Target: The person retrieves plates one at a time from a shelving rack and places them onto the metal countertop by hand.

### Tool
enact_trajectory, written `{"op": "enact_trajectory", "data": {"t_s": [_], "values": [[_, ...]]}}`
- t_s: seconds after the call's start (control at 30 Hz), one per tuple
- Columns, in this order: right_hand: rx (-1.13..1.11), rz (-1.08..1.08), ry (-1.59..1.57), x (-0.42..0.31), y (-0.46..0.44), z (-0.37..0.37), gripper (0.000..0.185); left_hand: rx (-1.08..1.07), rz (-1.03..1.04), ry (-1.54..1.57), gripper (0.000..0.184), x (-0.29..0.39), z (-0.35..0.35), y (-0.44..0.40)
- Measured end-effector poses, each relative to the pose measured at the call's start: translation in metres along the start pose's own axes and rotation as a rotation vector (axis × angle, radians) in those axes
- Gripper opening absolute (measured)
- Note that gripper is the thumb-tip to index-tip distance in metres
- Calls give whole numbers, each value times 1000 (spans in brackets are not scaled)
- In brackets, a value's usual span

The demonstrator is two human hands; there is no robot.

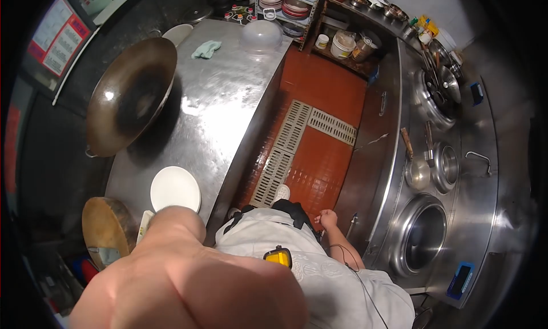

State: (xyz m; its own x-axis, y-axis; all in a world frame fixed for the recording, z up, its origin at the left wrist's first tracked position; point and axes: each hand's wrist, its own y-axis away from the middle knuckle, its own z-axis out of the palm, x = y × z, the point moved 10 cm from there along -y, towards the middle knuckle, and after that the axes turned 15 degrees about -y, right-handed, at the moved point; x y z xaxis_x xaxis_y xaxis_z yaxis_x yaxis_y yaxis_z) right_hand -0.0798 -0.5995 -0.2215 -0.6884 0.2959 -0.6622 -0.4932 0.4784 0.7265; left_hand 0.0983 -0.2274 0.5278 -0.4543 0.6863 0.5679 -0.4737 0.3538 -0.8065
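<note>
white plate [175,187], left of the frame's lower middle, on the shiny steel worktop [205,135], just past my left arm [188,266]. looks ceramic: likely stiff, smooth, breakable, slippery if wet; best held by the rim. left hand hidden, can't tell its grip. right hand [327,219], lower middle, loosely clenched, nothing visible in it. dark metal wok [131,95], upper left, deep bowl; thick round wooden block [105,223], lower left.
</note>
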Motion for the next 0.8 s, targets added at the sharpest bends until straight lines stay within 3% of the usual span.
{"op": "enact_trajectory", "data": {"t_s": [0.33,0.8], "values": [[89,136,-66,24,-23,-37,23,-104,-2,82,16,-68,18,-41],[144,167,-122,21,-54,-87,22,-173,-31,165,20,-135,45,-78]]}}
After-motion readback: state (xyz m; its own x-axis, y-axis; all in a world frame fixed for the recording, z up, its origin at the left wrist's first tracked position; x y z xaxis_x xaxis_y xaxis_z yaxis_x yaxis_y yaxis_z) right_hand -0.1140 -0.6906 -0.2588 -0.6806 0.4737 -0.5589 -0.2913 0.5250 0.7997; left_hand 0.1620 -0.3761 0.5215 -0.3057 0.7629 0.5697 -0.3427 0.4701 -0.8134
